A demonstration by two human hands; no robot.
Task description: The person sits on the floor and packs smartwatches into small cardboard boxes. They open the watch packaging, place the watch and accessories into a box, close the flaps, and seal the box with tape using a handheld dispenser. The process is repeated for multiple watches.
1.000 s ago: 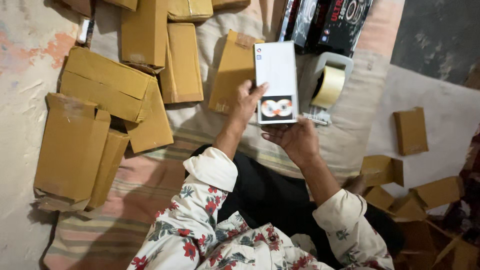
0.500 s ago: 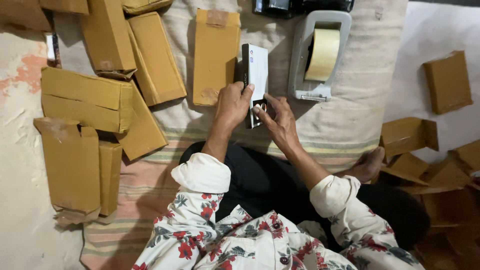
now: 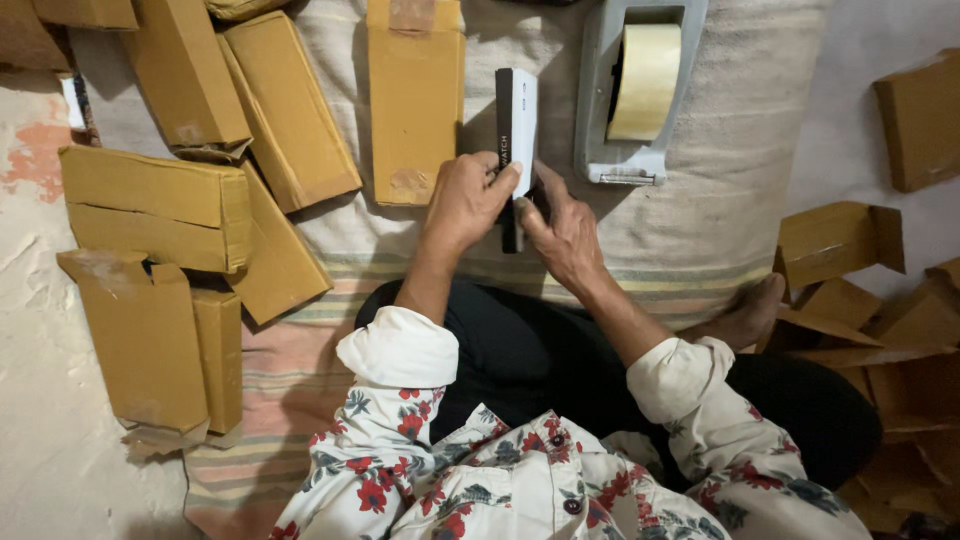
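A slim white product box with a black side stands on its edge over the cloth, held in front of my lap. My left hand grips its lower left side, thumb pressed on the black face. My right hand clasps the lower end from the right. A flat brown cardboard carton lies just left of the box, and a grey tape dispenser with a roll of tan tape sits just right of it.
Several sealed brown cartons are stacked on the striped mat to the left. Folded open cartons are piled at the right, near my bare foot. Bare floor runs along the left.
The white box was turned from face-up to standing on its edge and lowered toward the cloth. My view shifted closer to the dispenser.
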